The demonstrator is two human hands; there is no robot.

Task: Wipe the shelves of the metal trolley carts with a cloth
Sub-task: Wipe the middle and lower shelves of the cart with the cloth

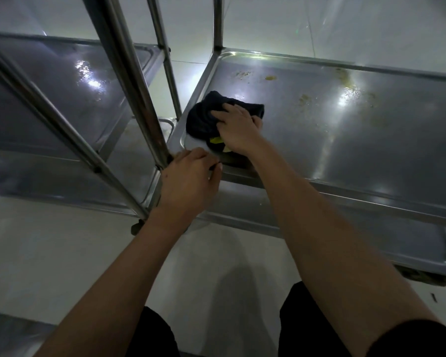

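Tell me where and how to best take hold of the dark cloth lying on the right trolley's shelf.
Grip the dark cloth at its bunched top, coming straight down from above. It lies flat on the shelf in a soft heap, so fingers can probably sink in and gather its folds. The right hand already rests on it that way, while the left hand holds the shelf's near corner.

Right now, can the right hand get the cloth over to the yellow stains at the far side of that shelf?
Probably yes. The right hand presses the dark cloth flat on the shelf, and only bare metal lies between it and the yellow stains; no upright crosses that path.
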